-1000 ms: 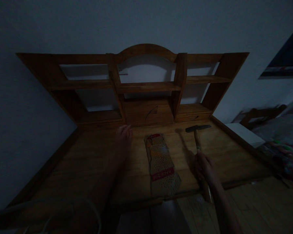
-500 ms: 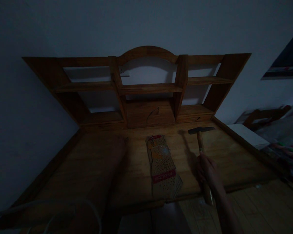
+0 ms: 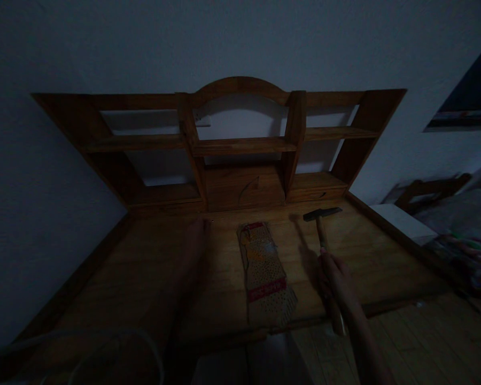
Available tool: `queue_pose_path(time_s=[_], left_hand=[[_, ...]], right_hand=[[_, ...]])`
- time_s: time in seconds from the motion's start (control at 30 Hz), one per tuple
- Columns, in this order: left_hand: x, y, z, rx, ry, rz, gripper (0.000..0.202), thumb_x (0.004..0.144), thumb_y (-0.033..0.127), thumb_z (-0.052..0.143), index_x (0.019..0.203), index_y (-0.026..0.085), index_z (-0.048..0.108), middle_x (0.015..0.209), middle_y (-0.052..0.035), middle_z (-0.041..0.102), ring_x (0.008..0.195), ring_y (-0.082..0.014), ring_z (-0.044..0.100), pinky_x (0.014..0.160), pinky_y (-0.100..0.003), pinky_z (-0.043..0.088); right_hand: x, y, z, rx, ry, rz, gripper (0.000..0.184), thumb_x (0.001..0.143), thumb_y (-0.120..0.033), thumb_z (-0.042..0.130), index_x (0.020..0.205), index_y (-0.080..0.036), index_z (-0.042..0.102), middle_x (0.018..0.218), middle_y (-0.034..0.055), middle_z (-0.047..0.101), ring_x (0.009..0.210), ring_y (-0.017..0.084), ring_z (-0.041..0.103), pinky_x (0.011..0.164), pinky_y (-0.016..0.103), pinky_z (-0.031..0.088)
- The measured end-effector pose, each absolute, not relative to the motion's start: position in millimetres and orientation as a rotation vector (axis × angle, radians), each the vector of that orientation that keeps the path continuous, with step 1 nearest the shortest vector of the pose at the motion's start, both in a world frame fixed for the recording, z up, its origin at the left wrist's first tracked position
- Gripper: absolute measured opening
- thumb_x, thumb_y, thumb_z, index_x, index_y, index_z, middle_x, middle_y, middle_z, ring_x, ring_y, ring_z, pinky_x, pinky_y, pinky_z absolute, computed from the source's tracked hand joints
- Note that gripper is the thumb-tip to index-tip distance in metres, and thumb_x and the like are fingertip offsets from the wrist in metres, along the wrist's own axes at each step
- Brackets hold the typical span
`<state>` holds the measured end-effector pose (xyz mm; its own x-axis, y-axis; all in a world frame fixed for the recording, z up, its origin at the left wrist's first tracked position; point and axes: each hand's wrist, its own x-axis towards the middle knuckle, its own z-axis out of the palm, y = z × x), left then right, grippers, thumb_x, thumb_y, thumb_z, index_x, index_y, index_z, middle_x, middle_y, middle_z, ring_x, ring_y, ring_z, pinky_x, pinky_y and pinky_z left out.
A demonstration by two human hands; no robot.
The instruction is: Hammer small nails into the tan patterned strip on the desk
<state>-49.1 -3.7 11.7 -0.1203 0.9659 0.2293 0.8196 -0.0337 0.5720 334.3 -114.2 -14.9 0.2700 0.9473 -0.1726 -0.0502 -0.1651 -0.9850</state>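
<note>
Your right hand (image 3: 334,274) is closed around the pale wooden handle of a dark-headed metal hammer (image 3: 321,232), its head up toward the far right of the brown wooden desktop (image 3: 224,283); over on the left, your left hand (image 3: 195,236) is near the foot of the brown wooden shelf unit (image 3: 244,144), fingers too dim to tell whether they grip anything; between your hands lies a flat, hole-speckled brown cardboard piece with red bands (image 3: 266,267).

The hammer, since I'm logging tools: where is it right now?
In the head view, the hammer is right of centre, gripped by the right hand over the wooden desk, to the right of the cardboard.
</note>
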Motion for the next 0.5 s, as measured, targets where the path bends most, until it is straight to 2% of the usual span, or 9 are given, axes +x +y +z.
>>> queue_pose_path(time_s=[0.13, 0.23, 0.4, 0.5], left_hand=[[-38.3, 12.3, 29.5, 1.934, 1.699, 1.172, 0.022, 0.082, 0.038, 0.057, 0.086, 0.018, 0.065, 0.081, -0.0046, 0.071, 0.074, -0.0175, 0.066, 0.067, -0.026, 0.049], [-28.3, 21.4, 32.9, 1.909, 1.542, 1.298, 0.017, 0.075, 0.034, 0.063, 0.083, 0.019, 0.066, 0.079, -0.0027, 0.071, 0.072, -0.0167, 0.067, 0.065, -0.025, 0.05], [-23.2, 32.5, 10.9, 1.522, 1.396, 1.371, 0.021, 0.065, 0.034, 0.07, 0.077, 0.016, 0.068, 0.071, -0.0031, 0.07, 0.067, -0.0171, 0.066, 0.067, -0.028, 0.053], [-26.3, 31.6, -4.8, 1.196, 1.286, 1.377, 0.028, 0.062, 0.034, 0.075, 0.081, 0.014, 0.07, 0.079, -0.0059, 0.072, 0.073, -0.0185, 0.067, 0.078, -0.034, 0.054]], right_hand=[[332.8, -113.4, -13.7, -1.466, -0.945, 1.091, 0.041, 0.083, -0.06, 0.051, 0.069, -0.021, 0.046, 0.042, -0.0099, 0.034, 0.027, 0.007, 0.033, 0.024, 0.018, 0.028], [332.0, -112.5, -11.6, -1.517, -0.99, 1.026, 0.042, 0.082, -0.059, 0.052, 0.068, -0.02, 0.048, 0.043, -0.0086, 0.037, 0.029, 0.007, 0.036, 0.025, 0.017, 0.029], [332.4, -110.3, -10.7, -1.55, -0.969, 1.022, 0.04, 0.081, -0.057, 0.053, 0.069, -0.019, 0.05, 0.043, -0.0087, 0.036, 0.029, 0.007, 0.035, 0.027, 0.017, 0.028], [334.0, -110.3, -14.1, -1.538, -0.989, 1.012, 0.039, 0.08, -0.057, 0.054, 0.073, -0.019, 0.052, 0.043, -0.0091, 0.036, 0.03, 0.007, 0.034, 0.027, 0.017, 0.028]])
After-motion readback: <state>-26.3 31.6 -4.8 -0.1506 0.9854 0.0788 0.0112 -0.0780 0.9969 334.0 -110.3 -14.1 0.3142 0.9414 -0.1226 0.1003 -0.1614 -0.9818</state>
